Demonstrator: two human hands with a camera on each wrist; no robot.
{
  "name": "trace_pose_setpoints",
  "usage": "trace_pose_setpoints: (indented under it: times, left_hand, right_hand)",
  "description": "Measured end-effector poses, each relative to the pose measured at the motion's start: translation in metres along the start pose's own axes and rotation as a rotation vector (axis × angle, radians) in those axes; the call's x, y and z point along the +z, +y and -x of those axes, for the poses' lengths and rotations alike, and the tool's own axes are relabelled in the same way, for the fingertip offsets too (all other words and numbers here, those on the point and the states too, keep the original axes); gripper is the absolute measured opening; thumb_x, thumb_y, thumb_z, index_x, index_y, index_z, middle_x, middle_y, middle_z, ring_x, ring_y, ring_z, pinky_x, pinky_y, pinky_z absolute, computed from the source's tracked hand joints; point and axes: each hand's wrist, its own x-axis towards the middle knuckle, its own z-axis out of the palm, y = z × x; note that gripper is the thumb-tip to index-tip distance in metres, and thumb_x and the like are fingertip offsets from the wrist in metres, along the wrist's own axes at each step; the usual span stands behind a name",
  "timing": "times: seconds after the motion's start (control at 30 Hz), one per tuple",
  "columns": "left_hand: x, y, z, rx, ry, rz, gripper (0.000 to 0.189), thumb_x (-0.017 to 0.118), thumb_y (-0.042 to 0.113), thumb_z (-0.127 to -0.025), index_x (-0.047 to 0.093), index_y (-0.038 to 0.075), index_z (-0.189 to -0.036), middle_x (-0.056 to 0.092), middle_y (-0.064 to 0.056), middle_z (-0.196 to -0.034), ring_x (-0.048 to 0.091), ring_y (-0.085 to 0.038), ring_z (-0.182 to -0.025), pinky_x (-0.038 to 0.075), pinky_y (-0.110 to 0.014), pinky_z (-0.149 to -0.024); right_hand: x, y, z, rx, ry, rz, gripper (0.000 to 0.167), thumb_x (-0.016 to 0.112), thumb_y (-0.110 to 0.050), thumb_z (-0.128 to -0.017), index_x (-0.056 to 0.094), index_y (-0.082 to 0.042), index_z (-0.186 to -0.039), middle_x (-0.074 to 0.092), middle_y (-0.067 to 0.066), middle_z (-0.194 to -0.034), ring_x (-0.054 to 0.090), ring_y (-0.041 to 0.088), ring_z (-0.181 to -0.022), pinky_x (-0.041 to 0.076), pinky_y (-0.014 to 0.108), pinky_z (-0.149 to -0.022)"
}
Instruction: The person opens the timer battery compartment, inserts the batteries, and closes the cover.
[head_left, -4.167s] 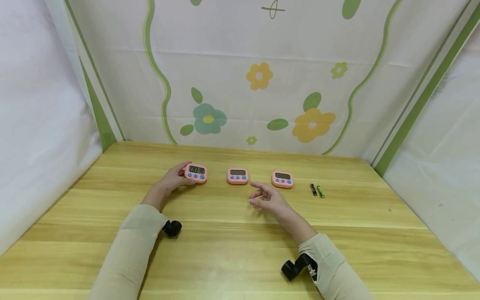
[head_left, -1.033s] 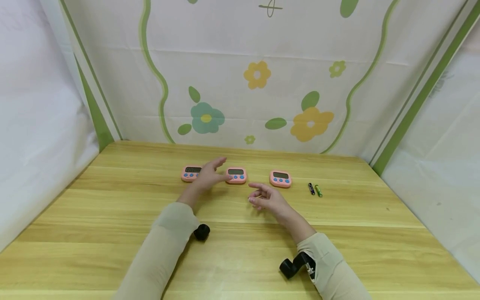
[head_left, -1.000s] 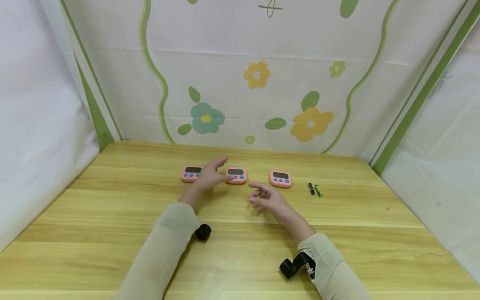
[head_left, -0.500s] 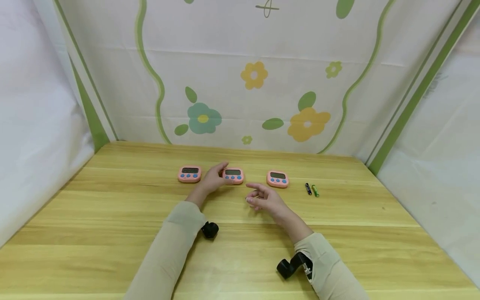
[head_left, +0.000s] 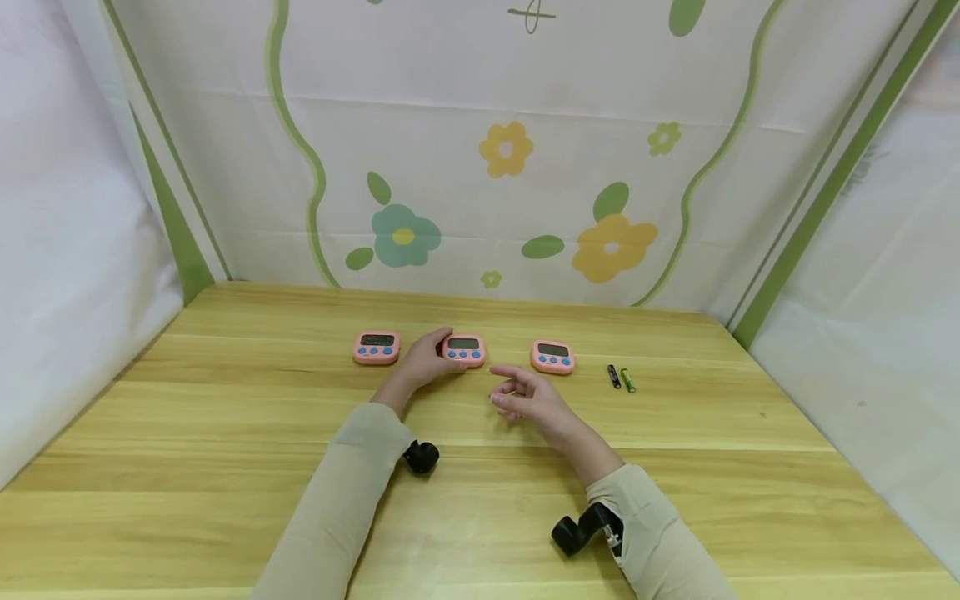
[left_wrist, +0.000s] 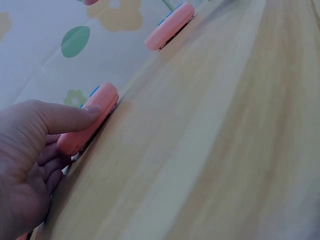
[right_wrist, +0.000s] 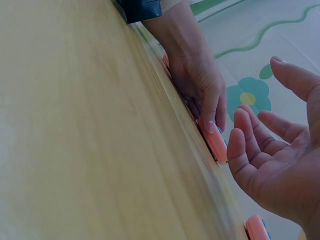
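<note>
Three pink digital timers with blue buttons lie in a row on the wooden table. My left hand [head_left: 420,362] grips the middle timer [head_left: 464,344] by its left side, thumb along the near edge and fingers behind. In the left wrist view the thumb presses that timer's [left_wrist: 105,100] pink edge, and its underside sits close over the table. The left timer [head_left: 377,348] shows faint marks on its screen; the right timer [head_left: 552,357] has a plain grey screen. My right hand [head_left: 536,404] hovers between the middle and right timers, fingers loosely bent, holding nothing.
Two small batteries, a dark one [head_left: 614,377] and a green one [head_left: 628,381], lie right of the timers. A white floral cloth [head_left: 450,167] stands along the table's back edge, with white sheets at both sides. Each wrist carries a black camera mount.
My left hand has let go of the left timer, which showed clear digits before, moved right and taken hold of the middle timer. The right hand keeps its pose; the view shifts slightly.
</note>
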Motion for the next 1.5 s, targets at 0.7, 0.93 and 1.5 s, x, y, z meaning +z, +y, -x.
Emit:
trace_pose_setpoints:
  times: [0.7,0.93,1.5]
  left_hand:
    - [-0.003,0.013,0.011,-0.059,0.104,0.148,0.071,0.072,0.017,-0.07,0.037,0.007,-0.131,0.043,-0.01,-0.125,0.045,-0.021,-0.106,0.04,-0.031,-0.086]
    - [-0.004,0.026,0.018,-0.02,0.097,0.178,0.07,0.072,0.018,-0.07,0.037,0.005,-0.13,0.044,-0.009,-0.125,0.043,-0.02,-0.109,0.039,-0.03,-0.089]
    - [-0.017,0.052,0.054,0.097,0.045,0.304,0.075,0.075,0.017,-0.067,0.037,0.004,-0.13,0.042,-0.007,-0.127,0.042,-0.016,-0.11,0.036,-0.028,-0.092]
  right_hand:
    - [0.0,0.0,0.0,0.027,0.008,-0.004,0.055,0.061,-0.015,-0.08,0.038,0.004,-0.126,0.052,0.01,-0.095,0.052,0.02,-0.075,0.047,0.035,-0.068]
    - [-0.003,0.0,-0.001,0.01,0.01,0.001,0.056,0.061,-0.014,-0.08,0.036,0.007,-0.126,0.052,0.009,-0.093,0.053,0.016,-0.073,0.048,0.032,-0.066]
    - [-0.005,-0.007,0.0,-0.018,0.01,-0.006,0.055,0.059,-0.013,-0.081,0.035,0.006,-0.127,0.052,0.01,-0.094,0.052,0.014,-0.071,0.047,0.027,-0.062]
